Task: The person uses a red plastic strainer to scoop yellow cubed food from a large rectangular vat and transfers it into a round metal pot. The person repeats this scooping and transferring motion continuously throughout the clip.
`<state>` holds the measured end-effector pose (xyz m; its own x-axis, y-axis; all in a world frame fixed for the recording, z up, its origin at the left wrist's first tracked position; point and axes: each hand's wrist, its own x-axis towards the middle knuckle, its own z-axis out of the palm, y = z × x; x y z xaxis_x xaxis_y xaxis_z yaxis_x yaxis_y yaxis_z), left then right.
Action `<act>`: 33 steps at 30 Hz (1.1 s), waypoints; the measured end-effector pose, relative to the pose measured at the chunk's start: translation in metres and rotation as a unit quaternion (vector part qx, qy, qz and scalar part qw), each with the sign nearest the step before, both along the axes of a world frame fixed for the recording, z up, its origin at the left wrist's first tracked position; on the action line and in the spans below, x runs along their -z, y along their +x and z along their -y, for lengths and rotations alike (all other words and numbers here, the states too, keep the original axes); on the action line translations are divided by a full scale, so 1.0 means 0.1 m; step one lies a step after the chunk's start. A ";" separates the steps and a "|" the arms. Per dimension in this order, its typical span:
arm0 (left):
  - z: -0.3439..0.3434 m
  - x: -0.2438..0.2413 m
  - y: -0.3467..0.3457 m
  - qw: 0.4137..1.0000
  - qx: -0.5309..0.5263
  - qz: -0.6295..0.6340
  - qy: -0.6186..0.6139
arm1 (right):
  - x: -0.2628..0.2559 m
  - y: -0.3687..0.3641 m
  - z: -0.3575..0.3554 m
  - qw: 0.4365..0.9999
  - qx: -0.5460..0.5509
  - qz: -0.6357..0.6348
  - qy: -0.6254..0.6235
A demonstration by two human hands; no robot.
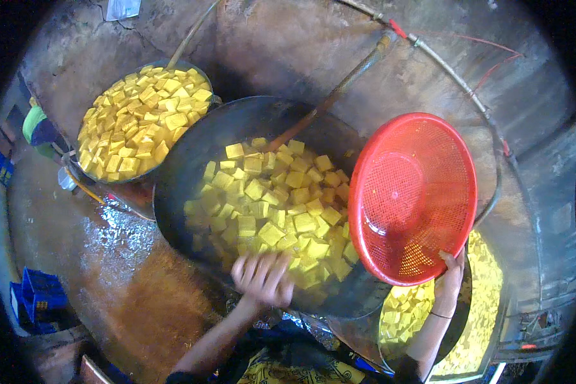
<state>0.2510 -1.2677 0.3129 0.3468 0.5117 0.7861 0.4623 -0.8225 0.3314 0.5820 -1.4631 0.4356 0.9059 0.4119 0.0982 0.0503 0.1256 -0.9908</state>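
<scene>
A large dark metal wok lies before me, with yellow cubes, apparently tofu, in cloudy liquid. My right hand grips the lower rim of a red perforated plastic basket. The basket is tilted over the wok's right side, its inside facing me; only small bits and wet patches show in it. My left hand is over the wok's near edge, blurred, fingers slightly apart and nothing visible in it. Its palm is hidden, and whether it touches the rim or the cubes is unclear.
A second round vessel full of yellow pieces stands at the upper left. More yellow pieces fill a vessel and a framed tray at the lower right. A pipe slants into the wok. Blue crates stand left on the wet floor.
</scene>
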 end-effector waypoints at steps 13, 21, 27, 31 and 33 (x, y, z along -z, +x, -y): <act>0.16 -0.52 -0.22 0.866 -0.118 0.238 -0.423 | 0.43 0.44 -1.55 0.900 -0.391 0.026 -0.192; -0.53 0.06 -0.34 0.883 -0.122 -0.141 -0.431 | 1.02 0.19 -2.16 0.716 -0.361 0.372 -0.467; -0.57 0.08 -0.12 0.837 -0.185 -0.233 -0.460 | 1.48 0.22 -2.17 0.666 -0.365 0.373 -0.534; -0.84 0.50 -0.03 0.823 -0.174 -0.246 -0.481 | 1.82 0.45 -2.27 0.643 -0.388 0.422 -0.508; -0.83 0.67 0.21 0.841 -0.217 -0.144 -0.474 | 1.78 0.61 -2.09 0.676 -0.365 0.435 -0.471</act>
<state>0.2715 -1.1842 0.2459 0.0714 0.9888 -0.1313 0.8248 0.0155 0.5653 0.6432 -1.2539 0.2576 0.1967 0.9683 -0.1537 0.9294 -0.2341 -0.2852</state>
